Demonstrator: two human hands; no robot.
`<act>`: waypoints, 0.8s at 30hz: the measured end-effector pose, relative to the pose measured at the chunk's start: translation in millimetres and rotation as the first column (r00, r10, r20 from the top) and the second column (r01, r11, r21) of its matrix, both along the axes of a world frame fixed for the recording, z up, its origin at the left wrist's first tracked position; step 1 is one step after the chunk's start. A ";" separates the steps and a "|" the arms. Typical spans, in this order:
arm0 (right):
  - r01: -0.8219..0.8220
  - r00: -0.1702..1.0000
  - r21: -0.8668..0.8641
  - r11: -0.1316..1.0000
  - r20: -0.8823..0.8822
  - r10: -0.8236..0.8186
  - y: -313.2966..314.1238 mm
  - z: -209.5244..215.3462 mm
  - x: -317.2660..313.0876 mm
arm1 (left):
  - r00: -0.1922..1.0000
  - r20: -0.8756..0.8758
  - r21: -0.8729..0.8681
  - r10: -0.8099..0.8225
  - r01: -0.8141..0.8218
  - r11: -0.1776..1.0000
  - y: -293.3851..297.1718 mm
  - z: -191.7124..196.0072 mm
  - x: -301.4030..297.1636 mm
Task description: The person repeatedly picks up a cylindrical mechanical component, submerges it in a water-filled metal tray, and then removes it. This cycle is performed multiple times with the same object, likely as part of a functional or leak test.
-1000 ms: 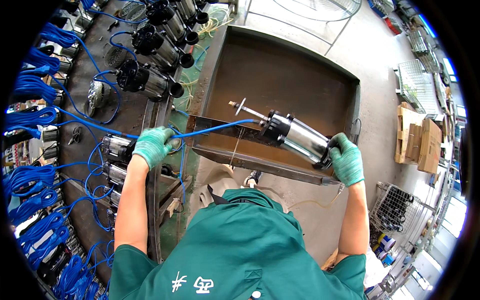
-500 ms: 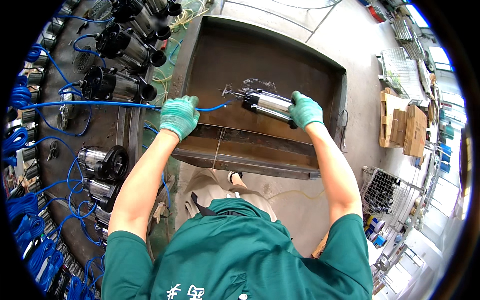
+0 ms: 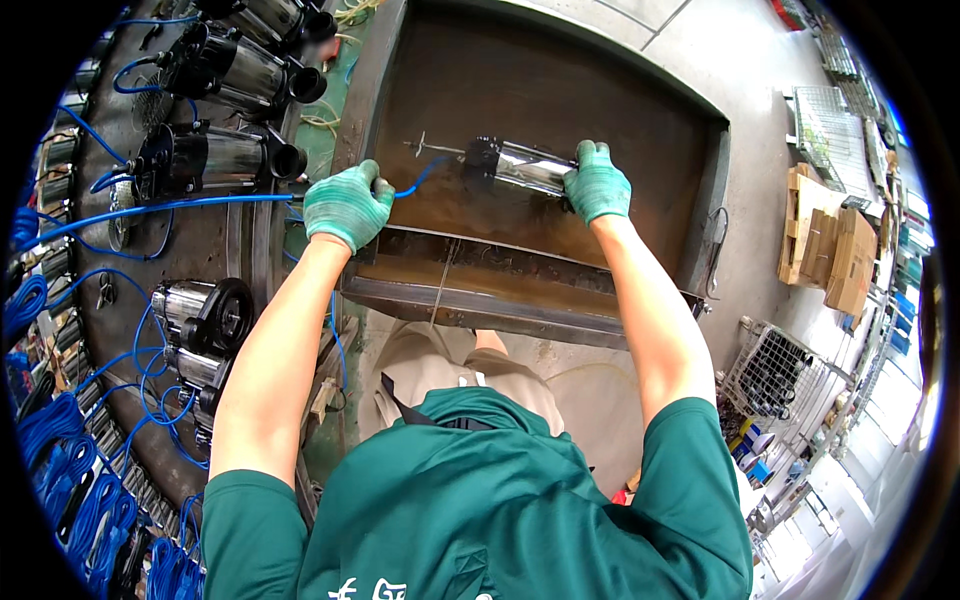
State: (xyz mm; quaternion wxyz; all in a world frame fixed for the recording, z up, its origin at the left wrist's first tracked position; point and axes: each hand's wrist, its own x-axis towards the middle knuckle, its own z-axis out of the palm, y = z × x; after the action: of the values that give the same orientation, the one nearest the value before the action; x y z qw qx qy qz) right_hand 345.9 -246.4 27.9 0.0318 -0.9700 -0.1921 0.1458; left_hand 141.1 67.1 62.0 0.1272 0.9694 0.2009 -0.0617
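A submersible pump with a shiny metal body and black ends lies sideways in the large dark metal tank of brownish water. My right hand, in a green glove, is closed around the pump's right end. From its left end sticks a thin rod with a crossbar. A blue cable runs from the pump to my left hand, also gloved in green. That hand is closed on the cable beside the tank's left rim. How deep the pump sits in the water is hard to tell.
On the left, a dark bench carries several similar pumps and blue cables. Coiled blue cables hang at the far left. Cardboard leans at the right, above a wire basket. A hook-like metal piece hangs on the tank's right side.
The whole view has shifted a little. The pump has moved slightly toward the tank's left and far side, and the whitish splash beside it is gone. Both hands keep their grips.
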 end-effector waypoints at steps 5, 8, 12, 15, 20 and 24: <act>0.026 1.000 0.085 0.996 -0.003 -0.026 -2.2 -9.8 -11.7 | 0.995 -0.098 0.035 0.004 -0.001 0.999 -1.9 0.1 1.2; -0.052 0.999 0.112 0.992 0.020 0.050 -19.3 -7.8 -20.4 | 0.983 -0.185 0.038 0.019 -0.012 0.999 -5.4 8.0 6.5; 0.028 1.000 0.264 0.964 -0.006 -0.028 -61.2 34.7 -34.2 | 0.975 -0.214 0.058 0.056 -0.044 0.997 -5.4 6.4 3.6; 0.016 0.989 0.386 0.922 0.130 -0.072 -130.7 38.0 -38.1 | 0.976 -0.210 0.085 0.063 -0.046 0.995 -4.5 1.1 2.5; 0.056 0.971 0.438 0.897 0.186 -0.152 -236.2 10.0 -38.1 | 0.979 -0.195 0.101 0.055 -0.035 0.994 -5.0 -3.7 3.5; 0.418 0.886 0.305 0.856 0.070 -0.458 -219.6 3.1 -32.7 | 0.981 -0.186 0.109 0.062 -0.043 0.993 -5.8 -1.8 2.8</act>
State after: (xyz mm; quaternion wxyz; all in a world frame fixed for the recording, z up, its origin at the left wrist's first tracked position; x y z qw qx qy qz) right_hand 313.2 -466.0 30.9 0.1882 -0.9813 0.0136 0.0376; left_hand 144.0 61.3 60.2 0.0583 0.9588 0.2405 -0.1394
